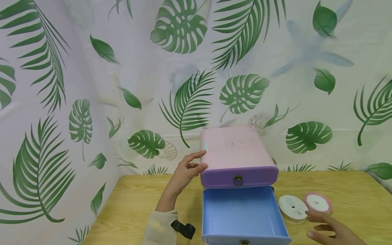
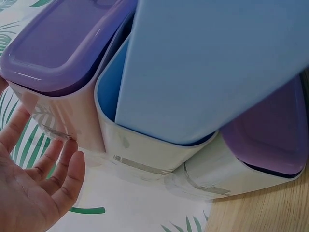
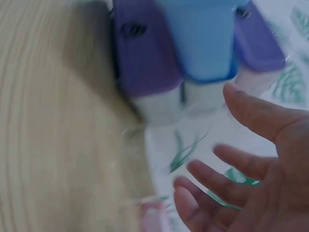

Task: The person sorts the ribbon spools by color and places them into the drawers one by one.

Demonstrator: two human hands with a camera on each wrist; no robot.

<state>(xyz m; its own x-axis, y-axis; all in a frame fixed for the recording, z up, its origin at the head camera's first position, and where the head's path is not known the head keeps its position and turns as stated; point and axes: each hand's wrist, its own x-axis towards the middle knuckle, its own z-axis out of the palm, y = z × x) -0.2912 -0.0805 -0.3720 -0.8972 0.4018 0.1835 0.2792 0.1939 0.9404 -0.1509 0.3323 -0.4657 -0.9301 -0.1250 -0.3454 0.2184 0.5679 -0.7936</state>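
Note:
A stacked set of drawers stands on the table, its pink top point(image 1: 232, 146) uppermost and a purple drawer front point(image 1: 220, 177) with a ring pull below. Under it, a blue drawer point(image 1: 239, 211) is pulled out, and its inside is bare. In the left wrist view another purple drawer front point(image 2: 270, 130) shows below the blue one. My left hand point(image 1: 183, 173) rests its fingertips on the left side of the top unit. My right hand point(image 1: 333, 231) is spread, beside a white spool point(image 1: 293, 207) and a pink-rimmed spool point(image 1: 318, 202).
The wooden table point(image 1: 137, 200) extends to both sides of the drawers. Behind it hangs a white sheet point(image 1: 137, 68) printed with green leaves. A black band point(image 1: 183, 229) is on the left wrist, over a beige sleeve point(image 1: 160, 228).

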